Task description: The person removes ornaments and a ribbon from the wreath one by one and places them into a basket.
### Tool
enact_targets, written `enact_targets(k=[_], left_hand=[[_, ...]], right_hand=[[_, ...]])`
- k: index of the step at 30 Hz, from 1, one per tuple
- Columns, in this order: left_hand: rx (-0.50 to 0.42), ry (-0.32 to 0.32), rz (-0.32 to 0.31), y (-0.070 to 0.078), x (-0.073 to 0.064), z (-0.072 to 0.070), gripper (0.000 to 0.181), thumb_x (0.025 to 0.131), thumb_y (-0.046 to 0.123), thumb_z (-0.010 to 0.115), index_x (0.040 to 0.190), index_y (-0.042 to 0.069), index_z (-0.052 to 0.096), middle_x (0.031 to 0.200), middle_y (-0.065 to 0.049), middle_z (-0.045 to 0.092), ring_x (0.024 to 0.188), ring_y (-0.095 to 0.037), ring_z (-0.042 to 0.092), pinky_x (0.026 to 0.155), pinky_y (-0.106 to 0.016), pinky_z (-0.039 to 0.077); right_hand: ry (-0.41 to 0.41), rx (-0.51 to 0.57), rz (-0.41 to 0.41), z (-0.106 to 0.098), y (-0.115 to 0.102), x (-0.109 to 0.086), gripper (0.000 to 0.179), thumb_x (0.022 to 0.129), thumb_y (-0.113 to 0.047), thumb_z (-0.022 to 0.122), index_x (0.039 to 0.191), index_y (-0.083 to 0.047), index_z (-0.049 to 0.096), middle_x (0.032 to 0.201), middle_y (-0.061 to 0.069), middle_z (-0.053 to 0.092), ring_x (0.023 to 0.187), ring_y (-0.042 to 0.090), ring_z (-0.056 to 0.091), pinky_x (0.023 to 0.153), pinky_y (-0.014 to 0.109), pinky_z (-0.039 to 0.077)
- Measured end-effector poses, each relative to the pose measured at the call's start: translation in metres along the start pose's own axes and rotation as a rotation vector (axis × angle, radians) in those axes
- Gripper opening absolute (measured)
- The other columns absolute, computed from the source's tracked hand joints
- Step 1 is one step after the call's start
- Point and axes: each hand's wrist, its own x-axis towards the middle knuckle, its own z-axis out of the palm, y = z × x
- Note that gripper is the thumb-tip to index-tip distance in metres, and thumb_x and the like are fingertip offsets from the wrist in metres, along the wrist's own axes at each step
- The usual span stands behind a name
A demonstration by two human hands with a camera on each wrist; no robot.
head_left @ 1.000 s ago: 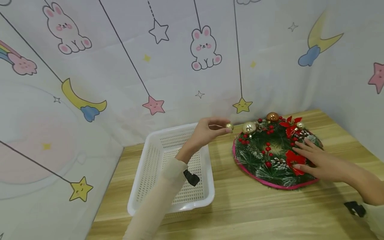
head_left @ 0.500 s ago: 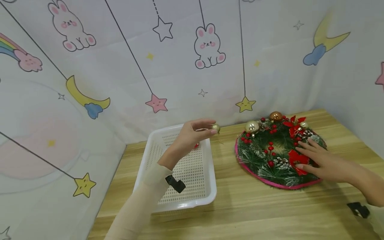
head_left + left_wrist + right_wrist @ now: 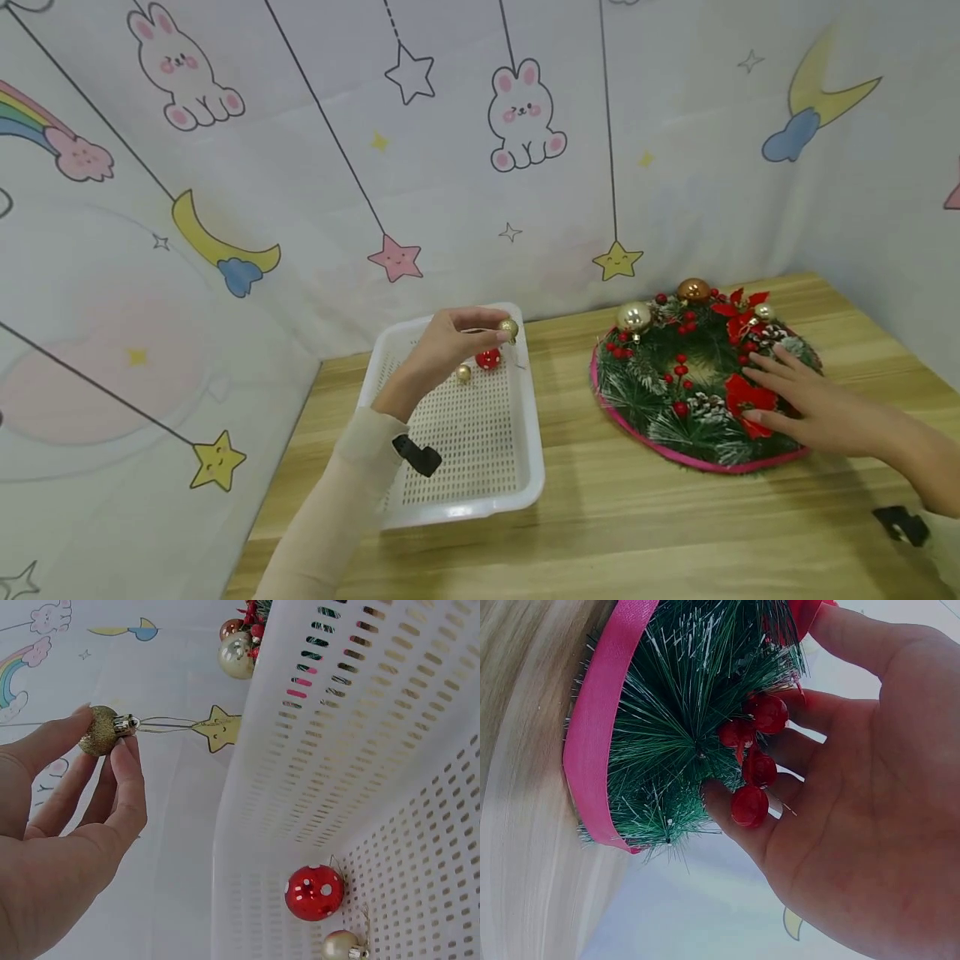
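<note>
Between thumb and fingertips, my left hand [image 3: 446, 343] pinches a small glittery gold Christmas ball [image 3: 99, 731] with a thin hanging loop. It is held above the back right part of a white perforated plastic basket [image 3: 536, 454]. Inside the basket lie a red ball with white dots [image 3: 315, 892] and a small pale gold ball [image 3: 341, 946]. My right hand [image 3: 821, 412] rests on the right side of a green Christmas wreath [image 3: 645, 417], its fingers spread near a red poinsettia [image 3: 747, 398]. Red berries [image 3: 759, 769] lie against those fingers in the right wrist view.
The wreath, edged with pink ribbon [image 3: 596, 735], carries a champagne ball [image 3: 634, 317], a copper ball [image 3: 693, 289] and pine cones. Wood-grain table [image 3: 592, 525] lies in front. A white cloth with cartoon prints [image 3: 450, 192] hangs behind and at the sides.
My left hand has moved left with the gold ball, from beside the wreath to above the basket. The balls in the basket have come into view. My right hand stays on the wreath.
</note>
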Motion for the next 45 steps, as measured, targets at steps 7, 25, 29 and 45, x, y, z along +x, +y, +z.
enact_targets(k=[7,25,29,45], left_hand=[[-0.046,0.042,-0.067,-0.023,0.0,-0.017,0.033,0.096,0.028,0.079,0.127,0.018,0.076,0.129,-0.002,0.076,0.123,-0.017,0.069,0.115,-0.04,0.052],[-0.196,0.162,-0.178,-0.069,0.013,-0.053,0.038,0.101,0.011,0.071,0.137,-0.001,0.067,0.121,-0.002,0.074,0.111,-0.007,0.07,0.106,-0.027,0.056],[-0.202,0.191,-0.187,-0.076,0.015,-0.058,0.039,0.101,0.011,0.071,0.137,-0.002,0.066,0.12,-0.002,0.075,0.109,-0.006,0.07,0.106,-0.028,0.056],[-0.092,0.258,-0.304,-0.096,0.02,-0.068,0.039,0.102,0.009,0.068,0.138,-0.005,0.065,0.142,-0.021,0.066,0.122,-0.02,0.068,0.111,-0.032,0.054]], right_hand=[[-0.006,-0.029,0.0,-0.001,0.0,0.001,0.076,0.105,-0.039,0.064,0.159,0.007,0.037,0.166,0.039,0.023,0.159,0.057,-0.008,0.105,0.086,0.028],[-0.001,-0.025,0.011,-0.001,0.001,-0.001,0.076,0.105,-0.04,0.064,0.159,0.007,0.037,0.166,0.038,0.022,0.159,0.056,-0.008,0.106,0.086,0.027],[-0.001,-0.029,0.01,-0.002,-0.002,-0.001,0.076,0.105,-0.04,0.064,0.159,0.007,0.037,0.166,0.039,0.023,0.159,0.057,-0.008,0.105,0.086,0.027],[0.006,-0.002,0.011,0.001,0.002,0.0,0.079,0.104,-0.042,0.065,0.16,0.006,0.036,0.168,0.037,0.021,0.16,0.055,-0.01,0.107,0.086,0.025]])
